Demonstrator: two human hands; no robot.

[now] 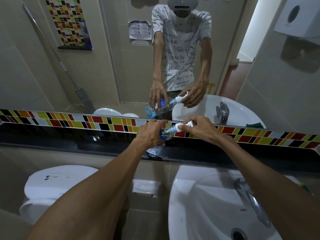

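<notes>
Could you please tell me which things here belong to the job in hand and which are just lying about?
In use: clear pump bottle, gripped by the left hand; its white pump head, pinched by the right hand.
Lying about: sink, tap, toilet, towel dispenser.

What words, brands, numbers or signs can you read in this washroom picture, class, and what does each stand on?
No text can be read for certain.
Label on the bottle: blue, blurred, mostly behind the left hand.
Print on the cistern lid: dark logo and faint lettering, blurred.
Print on the wall notice in the mirror: too small.
Print on the shirt in the mirror: scribbled formulas, too small.
</notes>
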